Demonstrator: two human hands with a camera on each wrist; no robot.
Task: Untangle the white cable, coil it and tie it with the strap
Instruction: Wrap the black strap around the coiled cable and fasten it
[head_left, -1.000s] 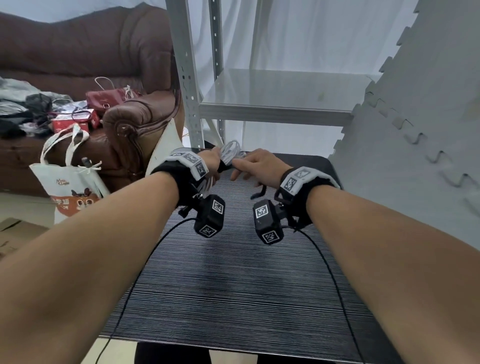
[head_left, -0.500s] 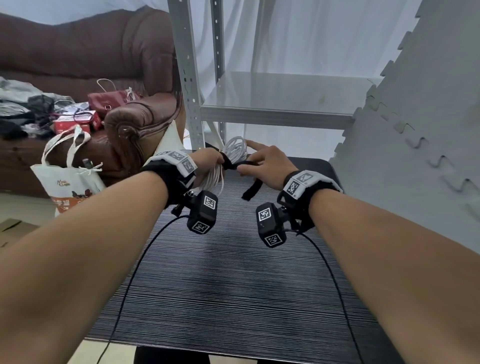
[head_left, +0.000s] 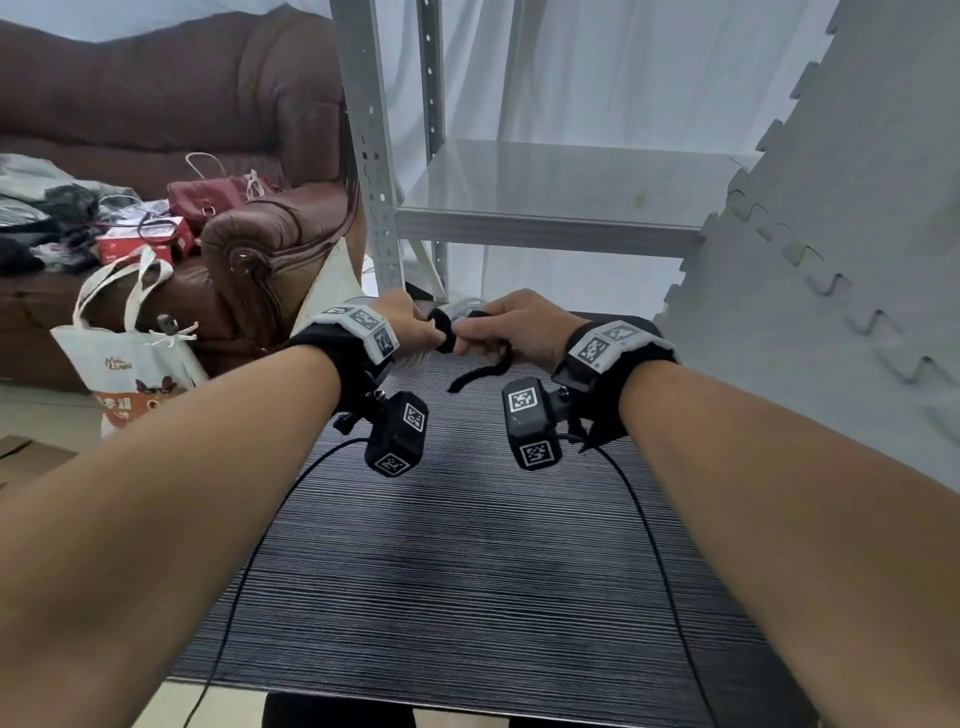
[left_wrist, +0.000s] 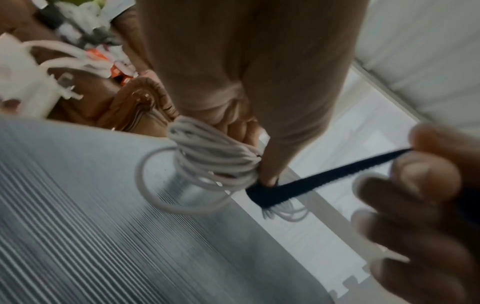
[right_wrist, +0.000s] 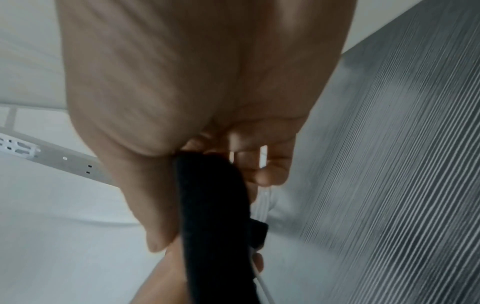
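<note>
While your left hand (head_left: 410, 325) curls its fingers tight round the coiled white cable (left_wrist: 215, 162), holding the bundle just above the far end of the striped table (head_left: 467, 571), loose loops hang from your grip; the black strap (left_wrist: 322, 179) runs taut from the bundle rightward; your right hand (head_left: 519, 332), fingers folded in, pinches the strap, whose free tail (head_left: 478, 371) dangles below toward the table.
</note>
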